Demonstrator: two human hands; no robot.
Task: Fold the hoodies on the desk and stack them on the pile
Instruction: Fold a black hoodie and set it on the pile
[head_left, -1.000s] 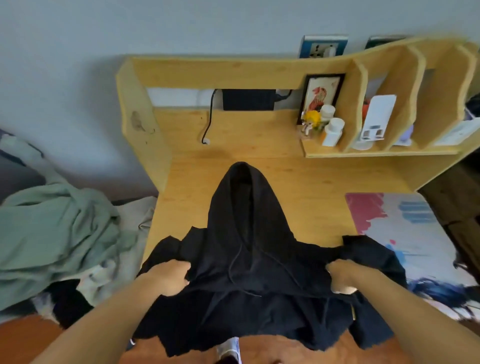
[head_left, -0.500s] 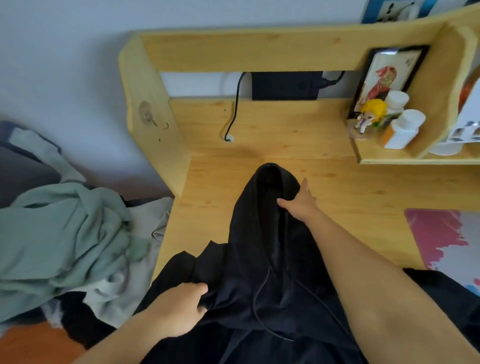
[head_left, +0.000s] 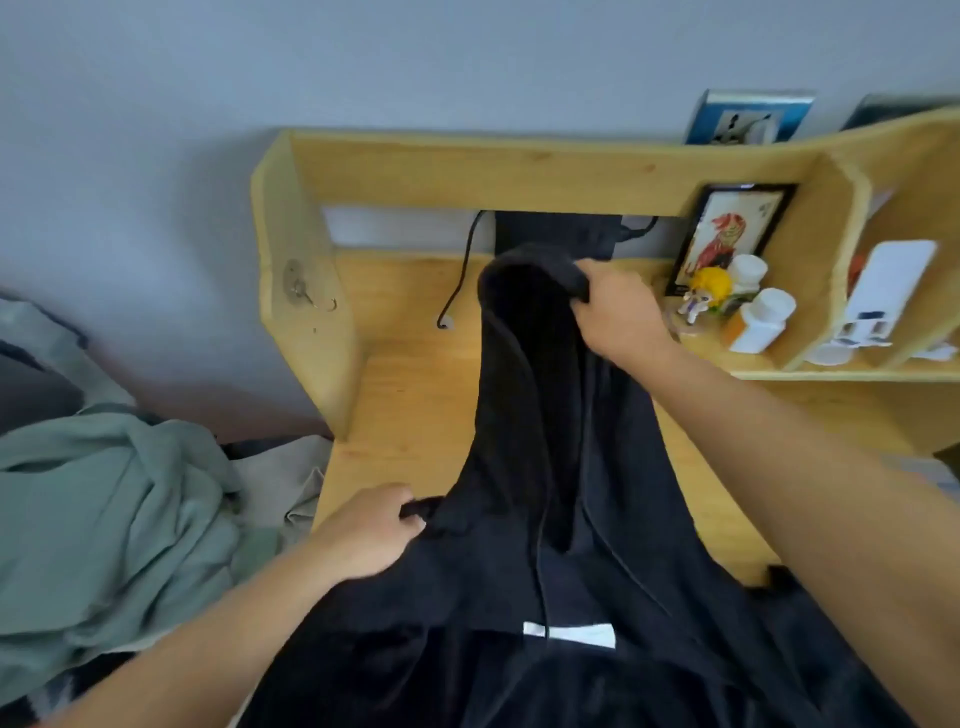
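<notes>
Hoodie (head_left: 561, 519) pinched in both hands' grip, hood apparently hiding black box (head_left: 558, 231).

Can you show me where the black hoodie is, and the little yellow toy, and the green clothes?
Black hoodie (head_left: 524, 467): head view, on the hood's dark cloth below its top.
Yellow toy (head_left: 710, 283): head view, on its yellow top.
Green clothes (head_left: 104, 499): head view, on the middle of the crumpled heap left of the desk.

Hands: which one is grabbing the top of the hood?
The right hand grips the black hoodie's hood tip; the left hand pinches its shoulder.
</notes>
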